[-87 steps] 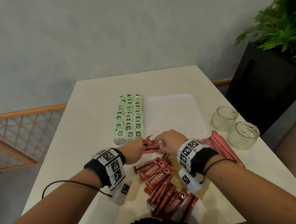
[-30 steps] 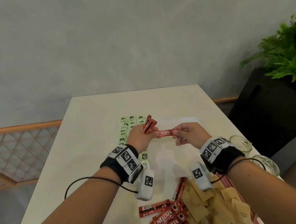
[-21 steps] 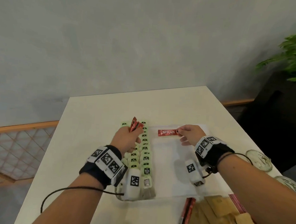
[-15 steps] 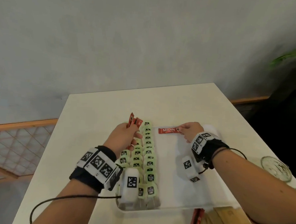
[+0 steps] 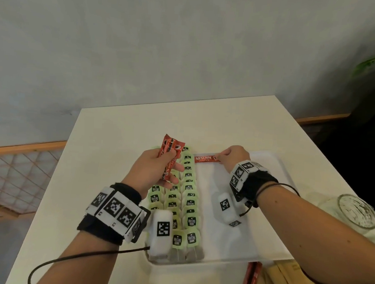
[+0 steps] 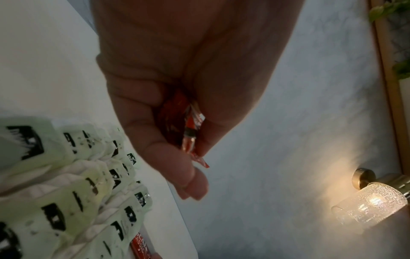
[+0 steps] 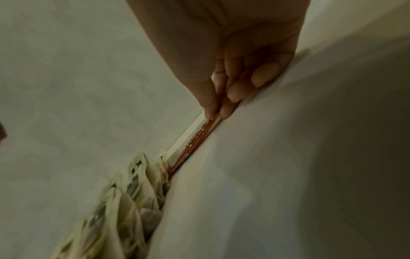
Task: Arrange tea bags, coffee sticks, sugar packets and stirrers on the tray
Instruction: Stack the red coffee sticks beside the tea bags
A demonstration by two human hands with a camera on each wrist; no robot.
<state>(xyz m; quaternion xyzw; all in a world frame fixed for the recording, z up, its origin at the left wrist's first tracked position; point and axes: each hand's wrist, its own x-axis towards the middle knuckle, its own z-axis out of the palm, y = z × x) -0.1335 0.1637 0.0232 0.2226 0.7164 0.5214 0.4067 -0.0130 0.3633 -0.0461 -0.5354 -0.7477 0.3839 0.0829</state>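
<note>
First coffee stick going down along the tray's far edge

The coffee stick [image 5: 205, 159] lies flat against the far rim of the tray [image 5: 272, 213], one end just beside the rows of tea bags [image 5: 188, 199], likely to start a neat row. The right hand [image 5: 234, 154] pinches its other end between thumb and fingertips. The left hand [image 5: 156, 168] hangs over the tea bags, fingers curled round a spare bundle of sticks [image 5: 169, 154], seemingly to feed the right.

Coffee stick [image 5: 205, 159] in right hand [image 5: 234, 156] on tray [image 5: 272, 213]
</note>
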